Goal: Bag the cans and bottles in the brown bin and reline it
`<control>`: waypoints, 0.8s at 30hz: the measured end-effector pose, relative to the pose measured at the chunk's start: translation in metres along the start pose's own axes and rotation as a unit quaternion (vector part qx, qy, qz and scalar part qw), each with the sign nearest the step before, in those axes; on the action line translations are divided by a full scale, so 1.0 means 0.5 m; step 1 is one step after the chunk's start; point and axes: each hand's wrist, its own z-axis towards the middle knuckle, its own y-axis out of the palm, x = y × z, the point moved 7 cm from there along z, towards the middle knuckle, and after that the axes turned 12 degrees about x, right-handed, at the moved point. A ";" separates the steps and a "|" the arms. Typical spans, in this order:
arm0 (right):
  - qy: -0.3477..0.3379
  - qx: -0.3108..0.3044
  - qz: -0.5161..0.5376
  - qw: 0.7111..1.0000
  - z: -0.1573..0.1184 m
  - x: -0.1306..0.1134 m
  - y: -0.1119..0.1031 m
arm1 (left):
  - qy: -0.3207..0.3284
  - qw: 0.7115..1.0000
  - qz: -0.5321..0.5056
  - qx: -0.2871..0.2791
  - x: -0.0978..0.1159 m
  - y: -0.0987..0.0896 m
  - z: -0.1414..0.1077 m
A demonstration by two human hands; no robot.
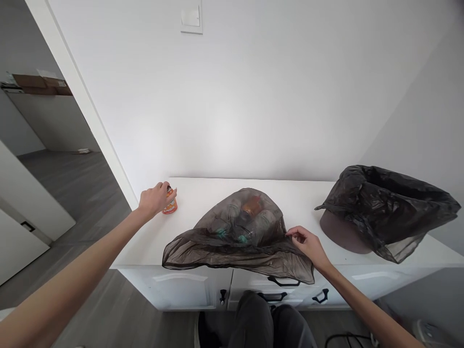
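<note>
At the left end of the white cabinet top (152,244), my left hand (156,198) has its fingers wrapped round the upper part of an orange can (170,203). A thin, see-through black bag (239,232) lies mid-cabinet with several bottles inside, two of them showing green parts and one item looking orange-red. Its loose mouth hangs over the front edge. My right hand (302,239) pinches the bag's right side between thumb and finger.
On the right, another black bag (384,203) lines a brown bin (342,232) on the cabinet. A wall with a switch (191,18) rises behind. Black handles (273,296) stick out in front, above my knees. A doorway opens at left.
</note>
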 end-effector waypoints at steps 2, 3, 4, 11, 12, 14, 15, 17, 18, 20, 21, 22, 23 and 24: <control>-0.001 0.000 -0.007 1.000 0.000 -0.003 0.002 | -0.008 1.000 -0.005 0.002 0.003 0.009 0.010; -0.001 0.000 -0.009 1.000 0.000 -0.004 0.002 | -0.011 1.000 -0.009 -0.003 0.005 0.012 0.014; -0.001 0.000 -0.010 1.000 0.000 -0.005 0.002 | -0.014 1.000 -0.013 -0.013 0.006 0.014 0.017; -0.009 0.001 -0.012 1.000 -0.003 -0.014 -0.004 | -0.020 0.995 -0.041 0.090 0.035 -0.105 -0.003; -0.010 0.000 -0.012 1.000 -0.003 -0.013 -0.005 | 0.009 0.988 -0.058 0.141 0.052 -0.146 -0.021; -0.013 -0.003 -0.012 1.000 -0.004 -0.010 -0.005 | 0.082 0.965 -0.115 0.219 0.094 -0.228 -0.077; -0.014 -0.004 -0.011 1.000 -0.004 -0.008 -0.006 | 0.115 0.951 -0.147 0.247 0.115 -0.265 -0.114; -0.016 -0.006 -0.007 1.000 -0.005 -0.005 -0.007 | 0.179 0.924 -0.202 0.272 0.160 -0.326 -0.200; -0.016 -0.006 -0.005 1.000 -0.006 -0.004 -0.008 | 0.223 0.914 -0.222 0.256 0.187 -0.344 -0.246; -0.018 -0.007 -0.001 1.000 -0.007 -0.003 -0.012 | 0.317 0.899 -0.250 0.172 0.243 -0.351 -0.337; -0.019 -0.009 0.000 1.000 -0.008 -0.003 -0.013 | 0.350 0.888 -0.265 0.136 0.264 -0.348 -0.379; -0.021 -0.010 0.002 1.000 -0.008 -0.004 -0.015 | 0.367 0.881 -0.276 0.116 0.279 -0.344 -0.414; -0.022 -0.012 0.005 1.000 -0.008 -0.005 -0.017 | 0.376 0.875 -0.286 0.107 0.288 -0.338 -0.442; -0.023 -0.012 0.007 1.000 -0.008 -0.006 -0.019 | 0.371 0.875 -0.293 0.106 0.291 -0.330 -0.461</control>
